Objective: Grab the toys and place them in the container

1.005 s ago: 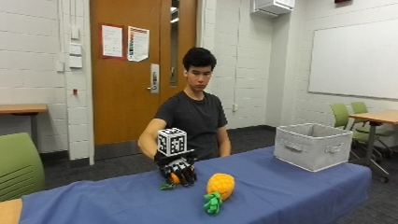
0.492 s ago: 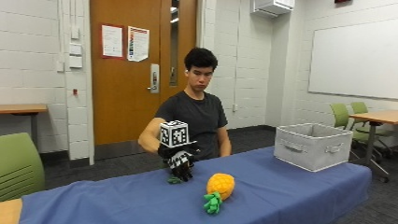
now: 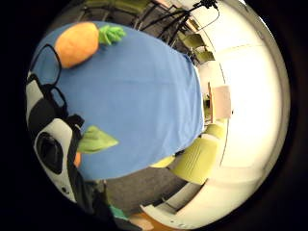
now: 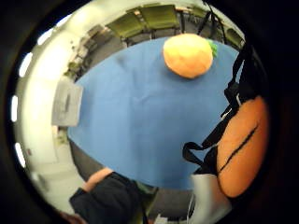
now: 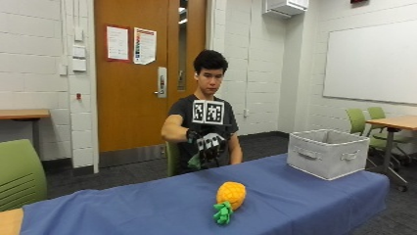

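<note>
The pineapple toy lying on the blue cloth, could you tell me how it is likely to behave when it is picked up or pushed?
The pineapple toy looks like plush, so it is probably soft and light for its size. Its rounded body lies on its side on the blue tablecloth, so a push may roll it a little. The green leaves look floppy; a grip round the body seems safer.

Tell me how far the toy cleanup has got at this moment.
Nothing shows as done: no toy is visible inside the grey fabric container. In hand: the black-gloved right hand holds an orange plush toy with green leaves above the table. Left: dropping it in, then the plush pineapple toy lying on the blue tablecloth.
</note>
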### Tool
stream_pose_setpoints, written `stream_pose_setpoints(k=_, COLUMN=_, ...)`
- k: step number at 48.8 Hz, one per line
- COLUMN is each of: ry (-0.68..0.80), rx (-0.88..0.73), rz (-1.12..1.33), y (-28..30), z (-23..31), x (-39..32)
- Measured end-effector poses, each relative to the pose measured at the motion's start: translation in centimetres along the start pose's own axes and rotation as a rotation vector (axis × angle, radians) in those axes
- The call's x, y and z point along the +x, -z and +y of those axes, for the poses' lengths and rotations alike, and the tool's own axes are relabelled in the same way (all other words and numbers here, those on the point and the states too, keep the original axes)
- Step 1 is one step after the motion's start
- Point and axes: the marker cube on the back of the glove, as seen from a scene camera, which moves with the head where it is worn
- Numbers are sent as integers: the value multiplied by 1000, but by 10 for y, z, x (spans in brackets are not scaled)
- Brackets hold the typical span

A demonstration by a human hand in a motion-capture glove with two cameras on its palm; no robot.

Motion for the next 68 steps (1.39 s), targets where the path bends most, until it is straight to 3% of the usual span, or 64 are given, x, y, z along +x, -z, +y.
stream_pose_setpoints(k=15, ry=93, rx=121, rz=-67, y=132, z=-54, x=-111)
stream_pose_setpoints(k=32, ry=351, rx=230, rz=-121, y=216, z=-91, x=-295)
stream_pose_setpoints(k=38, ry=683, rx=214, rz=-359, y=246, z=-71, x=-381)
stream_pose_setpoints(k=42, ry=611, rx=240, rz=-230, y=246, z=-79, x=-436)
stream_pose_setpoints(k=50, ry=631, rx=219, rz=-212, y=239, z=-77, x=-519)
stream_pose_setpoints(k=61, ry=651, rx=131, rz=-390, y=210, z=-118, x=-516)
stream_pose_setpoints(k=64, ry=682, rx=88, rz=-320, y=198, z=-118, x=-516)
stream_pose_setpoints(k=68, ry=597, rx=33, rz=-210, y=183, z=-122, x=-514)
